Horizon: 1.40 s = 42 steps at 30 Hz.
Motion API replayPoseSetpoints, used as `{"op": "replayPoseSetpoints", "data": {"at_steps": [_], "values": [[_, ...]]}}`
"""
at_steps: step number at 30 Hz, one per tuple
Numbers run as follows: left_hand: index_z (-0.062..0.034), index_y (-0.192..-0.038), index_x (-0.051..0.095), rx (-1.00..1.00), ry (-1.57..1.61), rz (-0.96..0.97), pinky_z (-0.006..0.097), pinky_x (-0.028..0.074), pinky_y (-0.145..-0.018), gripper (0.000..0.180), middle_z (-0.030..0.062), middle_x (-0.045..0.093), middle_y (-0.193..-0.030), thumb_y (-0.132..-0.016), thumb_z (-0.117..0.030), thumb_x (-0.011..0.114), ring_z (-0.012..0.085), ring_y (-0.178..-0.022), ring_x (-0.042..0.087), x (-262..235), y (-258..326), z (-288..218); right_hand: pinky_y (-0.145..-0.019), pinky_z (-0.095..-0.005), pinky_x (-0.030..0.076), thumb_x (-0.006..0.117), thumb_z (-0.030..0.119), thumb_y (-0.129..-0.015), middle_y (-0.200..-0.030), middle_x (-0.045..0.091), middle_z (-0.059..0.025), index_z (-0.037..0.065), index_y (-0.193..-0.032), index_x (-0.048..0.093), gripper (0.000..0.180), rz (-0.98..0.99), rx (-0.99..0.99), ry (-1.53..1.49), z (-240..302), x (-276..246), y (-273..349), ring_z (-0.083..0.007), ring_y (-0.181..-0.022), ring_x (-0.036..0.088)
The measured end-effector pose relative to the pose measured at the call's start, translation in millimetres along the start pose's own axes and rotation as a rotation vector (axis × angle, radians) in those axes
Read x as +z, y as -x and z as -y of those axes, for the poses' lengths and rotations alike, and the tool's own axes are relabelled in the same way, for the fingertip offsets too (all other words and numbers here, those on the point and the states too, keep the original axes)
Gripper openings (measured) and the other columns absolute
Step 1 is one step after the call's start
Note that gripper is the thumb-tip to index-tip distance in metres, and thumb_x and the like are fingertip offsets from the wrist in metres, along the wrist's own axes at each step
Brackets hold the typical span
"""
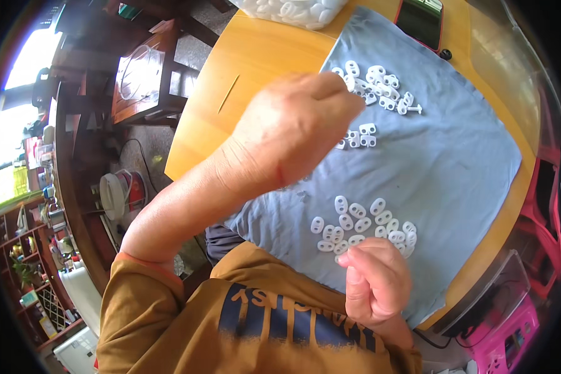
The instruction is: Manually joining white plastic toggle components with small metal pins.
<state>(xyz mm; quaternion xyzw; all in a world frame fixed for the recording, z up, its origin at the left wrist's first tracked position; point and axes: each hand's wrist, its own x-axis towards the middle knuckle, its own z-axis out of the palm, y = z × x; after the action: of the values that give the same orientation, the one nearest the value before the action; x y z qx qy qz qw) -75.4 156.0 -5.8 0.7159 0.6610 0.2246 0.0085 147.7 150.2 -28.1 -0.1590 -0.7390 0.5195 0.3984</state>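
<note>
clear container [340, 7] of white pieces [291, 10], my left fingers [338, 88] curled, my right fingers [357, 283] bent near white ovals [356, 210], both grips unclear

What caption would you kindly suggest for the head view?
Left hand above a blue cloth, near white parts; right hand curled beside white ovals.

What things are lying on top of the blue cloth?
White pieces with holes lie in far, middle and near groups; unclear grey bits show beside the left hand. What that hand and the right hand cover cannot be seen.
</note>
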Motion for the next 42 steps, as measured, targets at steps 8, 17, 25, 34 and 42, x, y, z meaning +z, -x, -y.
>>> {"op": "replayPoseSetpoints", "data": {"at_steps": [8, 17, 25, 34, 42], "values": [[-0.0066, -0.086, 0.061, -0.066, 0.027, -0.048, 0.037, 0.046, -0.065, 0.015, 0.0082, 0.056, -0.079, -0.071, -0.004, 0.061, 0.029, -0.074, 0.057, 3.8, -4.4, 10.3, -0.054, -0.0302, 0.046, 0.059, -0.006, -0.071, -0.074, 0.058, -0.0068, -0.002, -0.1, 0.062, 0.029, -0.008, 0.043, -0.036, 0.2, 0.5, -1.1, -0.0195, -0.06, 0.055], [-0.0066, -0.094, 0.064, -0.038, -0.021, 0.117, 0.035, 0.045, -0.075, 0.021, 0.007, 0.06, -0.093, -0.074, -0.005, 0.065, 0.0241, -0.079, 0.057, 10.7, 5.4, 1.0, -0.053, -0.0292, 0.046, 0.061, -0.006, -0.068, -0.073, 0.058, -0.0064, -0.003, -0.099, 0.063, 0.031, -0.007, 0.073, -0.034, -2.6, 0.5, -0.7, -0.0191, -0.059, 0.055], [-0.0054, -0.08, 0.061, -0.002, 0.025, -0.051, 0.037, 0.045, -0.07, 0.01, 0.0069, 0.059, -0.085, -0.072, -0.01, 0.063, 0.0275, -0.076, 0.057, 12.9, 2.7, 12.0, -0.054, -0.029, 0.045, 0.059, -0.005, -0.07, -0.072, 0.057, -0.0064, -0.003, -0.099, 0.063, 0.03, -0.014, 0.101, -0.065, -2.3, 0.6, -0.5, -0.0186, -0.058, 0.053], [-0.0026, -0.08, 0.06, -0.09, -0.121, 0.083, 0.037, 0.045, -0.068, 0.011, 0.0095, 0.057, -0.077, -0.073, -0.01, 0.064, 0.0292, -0.073, 0.057, 21.2, -13.4, 6.0, -0.053, -0.0288, 0.045, 0.06, -0.007, -0.069, -0.071, 0.056, -0.0064, -0.003, -0.099, 0.063, 0.03, 0.006, 0.11, -0.059, -2.2, -1.6, -0.9, -0.0187, -0.057, 0.052], [-0.0038, -0.072, 0.054, -0.148, -0.052, -0.054, 0.04, 0.044, -0.064, 0.006, 0.0124, 0.055, -0.073, -0.071, -0.009, 0.056, 0.0317, -0.07, 0.055, 13.2, -13.2, 6.1, -0.054, -0.027, 0.045, 0.059, -0.009, -0.073, -0.072, 0.059, -0.0077, -0.003, -0.101, 0.061, 0.029, 0.023, 0.134, -0.054, 2.4, 0.3, -2.4, -0.0191, -0.06, 0.055]]}}
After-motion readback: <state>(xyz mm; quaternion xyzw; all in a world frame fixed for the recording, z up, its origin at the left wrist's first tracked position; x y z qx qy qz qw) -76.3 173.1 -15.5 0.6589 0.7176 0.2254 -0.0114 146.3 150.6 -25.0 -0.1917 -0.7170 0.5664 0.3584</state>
